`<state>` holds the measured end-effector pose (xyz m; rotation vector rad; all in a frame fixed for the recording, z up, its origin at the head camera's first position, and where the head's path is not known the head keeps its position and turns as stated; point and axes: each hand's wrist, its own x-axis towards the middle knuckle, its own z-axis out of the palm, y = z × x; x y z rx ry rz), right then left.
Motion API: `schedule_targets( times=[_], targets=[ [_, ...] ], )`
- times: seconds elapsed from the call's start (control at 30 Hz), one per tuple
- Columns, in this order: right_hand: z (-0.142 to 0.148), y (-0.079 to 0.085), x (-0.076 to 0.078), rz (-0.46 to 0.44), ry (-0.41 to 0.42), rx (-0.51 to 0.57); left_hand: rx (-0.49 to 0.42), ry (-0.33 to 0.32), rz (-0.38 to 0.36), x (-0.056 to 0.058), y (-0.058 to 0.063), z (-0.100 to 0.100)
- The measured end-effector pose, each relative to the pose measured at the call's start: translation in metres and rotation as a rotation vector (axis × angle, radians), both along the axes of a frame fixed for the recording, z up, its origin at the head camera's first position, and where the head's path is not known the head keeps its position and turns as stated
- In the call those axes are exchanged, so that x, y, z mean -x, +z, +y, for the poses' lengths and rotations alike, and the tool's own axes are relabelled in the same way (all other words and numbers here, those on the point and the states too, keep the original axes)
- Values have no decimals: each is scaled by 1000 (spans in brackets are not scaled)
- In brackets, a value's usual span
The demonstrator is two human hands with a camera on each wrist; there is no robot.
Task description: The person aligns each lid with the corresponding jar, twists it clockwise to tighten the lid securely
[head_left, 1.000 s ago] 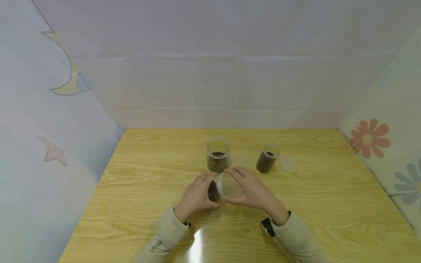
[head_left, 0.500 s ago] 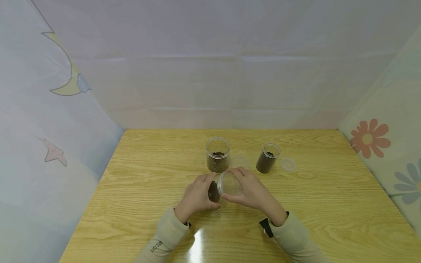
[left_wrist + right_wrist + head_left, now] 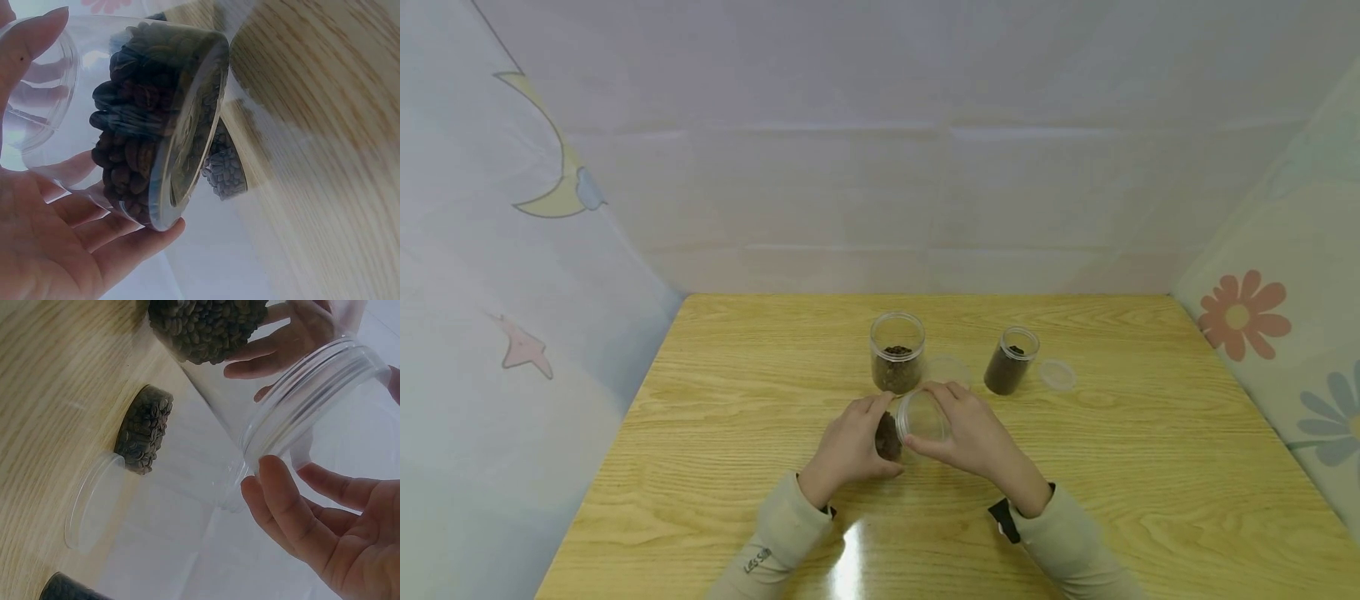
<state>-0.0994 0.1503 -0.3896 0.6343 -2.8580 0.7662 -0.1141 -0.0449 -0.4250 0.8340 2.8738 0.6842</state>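
Observation:
A clear jar (image 3: pixel 887 438) with dark coffee beans in its lower part is held in my left hand (image 3: pixel 852 443), fingers and thumb around its side. In the left wrist view the beans (image 3: pixel 147 119) fill the jar's base end. A clear lid (image 3: pixel 927 418) sits at the jar's mouth, tilted up toward the head camera. My right hand (image 3: pixel 973 433) grips this lid by its rim, thumb on the near side and fingers on the far side. The right wrist view shows the ridged rim (image 3: pixel 312 394) between those fingers and thumb.
Just behind the hands stands a wide open jar (image 3: pixel 897 371), part full of beans, with a clear lid (image 3: pixel 950 369) lying beside it. Farther right is a narrower open jar (image 3: pixel 1006 372) of dark beans; a small lid (image 3: pixel 1057 375) lies next to it. All are on a wooden table (image 3: pixel 737 400).
My right hand has shifted slightly left and turned a little around the lid, its thumb sliding along the rim. The left hand and its jar stay nearly still.

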Motion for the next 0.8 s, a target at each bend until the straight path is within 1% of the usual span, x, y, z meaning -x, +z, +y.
schedule_targets(
  times=[0.13,0.3,0.5,0.67,0.8],
  targets=[
    [-1,0,0,-12,-22,3,2,0,-1,0,1,0],
    [-1,2,-1,-50,-48,16,3,1,-1,1,1,1],
    [0,2,-1,-82,-56,2,1,2,-14,2,1,1],
    [1,3,-2,-49,-28,-16,2,5,-16,2,1,1],
    [5,6,-3,-12,44,-5,1,6,-18,2,1,1]
  ],
)
